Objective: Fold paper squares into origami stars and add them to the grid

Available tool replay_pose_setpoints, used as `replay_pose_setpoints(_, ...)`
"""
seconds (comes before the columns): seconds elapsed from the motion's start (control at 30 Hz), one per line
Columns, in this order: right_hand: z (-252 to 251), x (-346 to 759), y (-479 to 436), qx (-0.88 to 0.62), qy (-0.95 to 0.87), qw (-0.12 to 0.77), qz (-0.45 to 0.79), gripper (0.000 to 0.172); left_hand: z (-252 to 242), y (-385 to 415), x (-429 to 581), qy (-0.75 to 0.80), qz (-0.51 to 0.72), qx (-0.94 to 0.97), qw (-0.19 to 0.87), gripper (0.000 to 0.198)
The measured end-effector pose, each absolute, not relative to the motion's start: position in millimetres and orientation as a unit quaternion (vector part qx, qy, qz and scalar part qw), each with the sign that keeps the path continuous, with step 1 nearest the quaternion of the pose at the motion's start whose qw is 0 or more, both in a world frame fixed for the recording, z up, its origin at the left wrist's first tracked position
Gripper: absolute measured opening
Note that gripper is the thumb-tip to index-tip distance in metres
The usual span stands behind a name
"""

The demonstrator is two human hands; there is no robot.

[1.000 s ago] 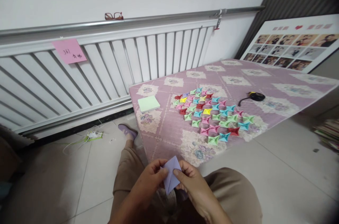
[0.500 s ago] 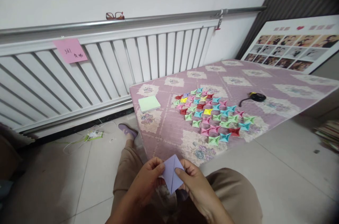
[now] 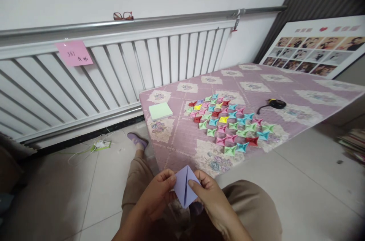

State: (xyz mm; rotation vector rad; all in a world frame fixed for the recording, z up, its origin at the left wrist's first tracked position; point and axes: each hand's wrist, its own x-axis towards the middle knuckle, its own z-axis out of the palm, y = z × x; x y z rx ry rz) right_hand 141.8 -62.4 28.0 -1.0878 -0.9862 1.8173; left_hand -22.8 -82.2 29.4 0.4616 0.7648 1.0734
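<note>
A folded square of purple paper (image 3: 180, 187), turned like a diamond, is held between both hands above my lap. A slit runs down its middle from top corner to bottom corner and gapes slightly. My left hand (image 3: 162, 191) pinches the left corner, thumb on top. My right hand (image 3: 209, 191) grips the right side, its thumb lying on the paper near the slit; the fingers beneath are partly hidden. Past my hands, several small folded paper pieces (image 3: 224, 120) in red, pink, green, blue and yellow stand in rows on the table (image 3: 182, 146). A stack of pale green paper (image 3: 160, 111) lies at its left end.
A black object with a cord-like tail (image 3: 276, 103) rests on the floral tablecloth. Behind stands a white radiator (image 3: 128, 70) with a pink note (image 3: 74, 53) and eyeglasses (image 3: 123, 16) above. A power strip (image 3: 102, 145) with cables lies on the floor. A photo board (image 3: 313, 49) leans at right.
The slit in the purple paper has widened a little. Both hands keep their grip and have hardly moved.
</note>
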Motion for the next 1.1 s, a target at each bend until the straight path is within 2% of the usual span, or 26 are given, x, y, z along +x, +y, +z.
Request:
replay_pose_setpoints(0.43, 30.3, 141.1, -63.6, -0.405, -0.345, 0.386, 0.753, 0.033, 33.5, -82.6, -19.1, 0.367, 0.485, 0.209, 0.765, 0.040)
replay_pose_setpoints(0.73, 36.0, 137.8, -65.2, -0.365, -0.293, 0.395, 0.791, 0.037, 32.3, -81.7, -18.6, 0.427, 0.482, 0.263, 0.718, 0.042)
replay_pose_setpoints(0.87, 33.1, 132.0, -65.4, -0.390, -0.306, 0.435, 0.751, 0.039, 31.1, -81.6, -17.4, 0.445, 0.479, 0.273, 0.705, 0.042)
replay_pose_setpoints(0.97, 31.1, 131.2, -63.4, -0.442, -0.372, 0.468, 0.669, 0.038, 29.9, -81.7, -16.6, 0.444, 0.484, 0.283, 0.699, 0.040)
replay_pose_setpoints(1.1, 33.6, 136.1, -61.4, -0.445, -0.501, 0.436, 0.600, 0.031, 28.9, -82.3, -17.1, 0.451, 0.484, 0.294, 0.689, 0.038)
